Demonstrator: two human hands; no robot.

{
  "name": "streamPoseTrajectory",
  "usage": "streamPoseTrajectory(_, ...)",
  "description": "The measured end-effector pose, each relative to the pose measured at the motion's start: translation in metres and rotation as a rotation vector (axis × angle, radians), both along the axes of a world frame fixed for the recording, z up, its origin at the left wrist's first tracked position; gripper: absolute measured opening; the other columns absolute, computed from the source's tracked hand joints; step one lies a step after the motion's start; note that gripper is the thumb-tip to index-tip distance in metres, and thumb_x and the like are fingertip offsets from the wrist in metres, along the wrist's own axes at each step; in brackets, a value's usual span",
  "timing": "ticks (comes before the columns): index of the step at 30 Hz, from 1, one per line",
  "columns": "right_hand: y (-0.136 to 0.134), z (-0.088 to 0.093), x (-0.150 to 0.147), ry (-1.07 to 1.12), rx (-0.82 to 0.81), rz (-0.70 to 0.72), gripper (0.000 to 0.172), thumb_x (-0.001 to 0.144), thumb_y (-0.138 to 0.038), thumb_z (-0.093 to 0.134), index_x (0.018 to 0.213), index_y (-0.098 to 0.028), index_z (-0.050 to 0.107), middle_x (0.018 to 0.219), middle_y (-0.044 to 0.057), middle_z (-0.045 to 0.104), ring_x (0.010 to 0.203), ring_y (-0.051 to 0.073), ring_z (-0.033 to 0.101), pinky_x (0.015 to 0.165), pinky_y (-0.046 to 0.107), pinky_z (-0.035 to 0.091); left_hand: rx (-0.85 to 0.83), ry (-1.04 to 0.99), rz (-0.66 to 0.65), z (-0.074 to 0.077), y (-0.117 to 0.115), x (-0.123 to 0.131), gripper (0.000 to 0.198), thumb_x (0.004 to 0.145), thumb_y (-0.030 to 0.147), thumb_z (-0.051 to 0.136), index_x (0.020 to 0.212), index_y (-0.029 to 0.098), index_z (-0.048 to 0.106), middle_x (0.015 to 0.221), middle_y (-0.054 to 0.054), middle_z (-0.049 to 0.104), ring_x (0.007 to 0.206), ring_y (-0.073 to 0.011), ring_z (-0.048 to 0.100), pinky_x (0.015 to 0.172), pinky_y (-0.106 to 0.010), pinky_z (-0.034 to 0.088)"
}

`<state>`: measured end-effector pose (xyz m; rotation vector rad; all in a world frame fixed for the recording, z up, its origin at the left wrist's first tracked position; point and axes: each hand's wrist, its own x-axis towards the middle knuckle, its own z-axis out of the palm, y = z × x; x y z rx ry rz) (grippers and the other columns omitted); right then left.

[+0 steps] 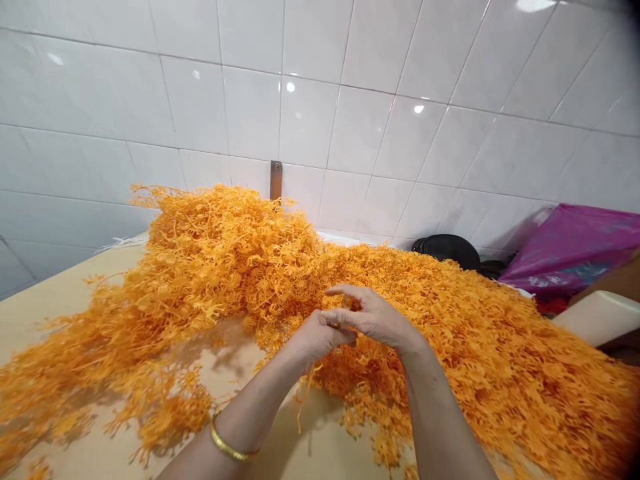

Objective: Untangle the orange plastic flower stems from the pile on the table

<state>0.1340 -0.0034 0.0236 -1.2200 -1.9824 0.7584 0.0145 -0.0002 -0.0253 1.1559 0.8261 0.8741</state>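
— What's in your fingers?
— My left hand (317,337) is clenched on an orange sprig (304,393). My right hand (373,317) pinches its top, just above the heap (225,267) on the table (50,293).
— Which step?
— Separating, I'd judge. The next move calls for a firm twist.

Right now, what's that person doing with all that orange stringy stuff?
A person's two hands meet in front of a big heap of tangled orange sprigs covering most of the tan table. The left hand, gold bangle on its wrist, is closed on a thin orange strand that dangles below it. The right hand touches the left one, fingers bent; whether it pinches anything is hidden.
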Motion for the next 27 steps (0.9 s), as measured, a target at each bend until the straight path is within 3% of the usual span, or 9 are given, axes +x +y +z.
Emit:
streamPoseTrajectory(2, 0.000, -0.003, -0.002, -0.044, -0.012, 0.054, 0.019, 0.070, -0.037, 0.056, 0.065, -0.019, 0.061, 0.065, 0.000, 0.057, 0.058, 0.012, 0.048, 0.049, 0.021, 0.033, 0.028, -0.006, -0.035, 0.001, 0.000, -0.001, 0.006, 0.050, 0.011, 0.064, 0.049, 0.013, 0.058, 0.044, 0.003, 0.046, 0.042, -0.0050, 0.030, 0.044, -0.022, 0.018)
streamPoseTrajectory(5, 0.004, -0.008, -0.006, 0.006, 0.129, -0.105, 0.034, 0.076, -0.035, 0.048, 0.048, -0.017, 0.046, 0.047, -0.004, 0.039, 0.046, 0.008, 0.035, 0.045, 0.022, 0.026, 0.026, 0.049, -0.092, 0.006, 0.003, -0.008, 0.015, 0.056, 0.023, 0.064, 0.047, 0.014, 0.056, 0.035, 0.006, 0.032, 0.036, -0.0037, 0.021, 0.041, -0.023, 0.013)
streamPoseTrajectory(7, 0.006, -0.011, -0.010, 0.084, 0.238, -0.282, 0.036, 0.077, -0.036, 0.046, 0.047, -0.017, 0.039, 0.046, -0.005, 0.033, 0.045, 0.008, 0.029, 0.045, 0.022, 0.024, 0.016, 0.075, -0.107, 0.010, 0.005, -0.015, 0.021, 0.058, 0.031, 0.064, 0.048, 0.014, 0.057, 0.031, 0.008, 0.023, 0.034, -0.0032, 0.013, 0.041, -0.024, 0.007)
streamPoseTrajectory(10, 0.006, -0.013, -0.019, 0.183, 0.298, -0.431, 0.037, 0.079, -0.038, 0.044, 0.049, -0.018, 0.036, 0.047, -0.005, 0.029, 0.045, 0.008, 0.027, 0.045, 0.023, 0.023, 0.019, 0.051, -0.112, 0.018, 0.008, -0.023, 0.024, 0.057, 0.037, 0.065, 0.052, 0.014, 0.059, 0.031, 0.009, 0.022, 0.032, -0.0031, 0.011, 0.041, -0.026, 0.004)
streamPoseTrajectory(17, 0.008, -0.023, -0.039, 0.450, 0.249, -0.564, 0.037, 0.075, -0.044, 0.049, 0.051, -0.018, 0.040, 0.048, -0.005, 0.031, 0.046, 0.007, 0.028, 0.044, 0.023, 0.024, 0.057, 0.032, -0.115, 0.032, 0.004, -0.030, 0.023, 0.055, 0.035, 0.065, 0.048, 0.015, 0.057, 0.031, 0.008, 0.025, 0.034, -0.0033, 0.014, 0.043, -0.024, 0.007)
streamPoseTrajectory(20, 0.016, -0.022, -0.023, 0.671, 0.186, -0.636, 0.033, 0.069, -0.045, 0.055, 0.054, -0.018, 0.043, 0.051, -0.005, 0.038, 0.044, 0.007, 0.031, 0.043, 0.022, 0.028, 0.117, 0.096, -0.123, 0.027, 0.005, -0.031, 0.019, 0.054, 0.029, 0.064, 0.044, 0.015, 0.056, 0.033, 0.007, 0.031, 0.037, -0.0046, 0.020, 0.043, -0.024, 0.013)
streamPoseTrajectory(23, 0.019, -0.011, 0.015, 1.044, 0.130, -0.787, 0.031, 0.063, -0.042, 0.061, 0.057, -0.018, 0.041, 0.051, -0.008, 0.038, 0.039, 0.004, 0.028, 0.042, 0.021, 0.033, 0.150, 0.209, -0.133, 0.016, 0.008, -0.029, 0.015, 0.053, 0.023, 0.063, 0.043, 0.014, 0.056, 0.036, 0.005, 0.036, 0.039, -0.0059, 0.026, 0.044, -0.024, 0.016)
streamPoseTrajectory(27, 0.010, 0.005, 0.047, 1.217, 0.115, -0.794, 0.026, 0.057, -0.031, 0.066, 0.063, -0.017, 0.045, 0.056, -0.007, 0.045, 0.043, 0.003, 0.038, 0.048, 0.021, 0.041, 0.075, 0.142, 0.037, 0.010, 0.011, -0.022, 0.018, 0.058, 0.031, 0.060, 0.051, 0.015, 0.056, 0.037, 0.007, 0.030, 0.038, -0.0051, 0.021, 0.043, -0.023, 0.015)
